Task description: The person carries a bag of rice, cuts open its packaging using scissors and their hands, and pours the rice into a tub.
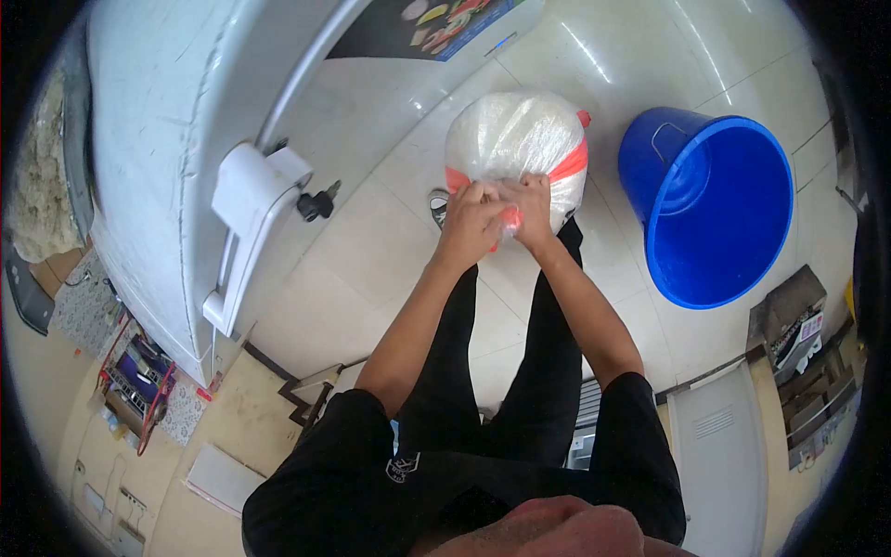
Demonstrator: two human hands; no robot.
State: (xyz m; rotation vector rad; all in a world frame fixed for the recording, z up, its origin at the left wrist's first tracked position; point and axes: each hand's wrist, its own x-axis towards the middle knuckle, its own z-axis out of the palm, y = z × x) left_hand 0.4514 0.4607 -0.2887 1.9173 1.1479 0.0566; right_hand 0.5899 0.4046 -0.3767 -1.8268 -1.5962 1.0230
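Note:
A large, bulging plastic bag [510, 135], whitish and wrapped with red-orange bands, stands on the floor in front of my legs. My left hand [466, 221] is closed on the gathered plastic at its near side. Pressed close beside it, my right hand [532, 212] grips the same bunched plastic, and a bit of red plastic [509, 218] shows between the two. What fills the bag cannot be made out.
To the right, a blue bucket [654, 227] leans on the tiled floor [362, 241]. On the left stands a white freezer [153, 139] with a handle and a key [320, 200] in its lock. One shoe [438, 206] shows left of the bag.

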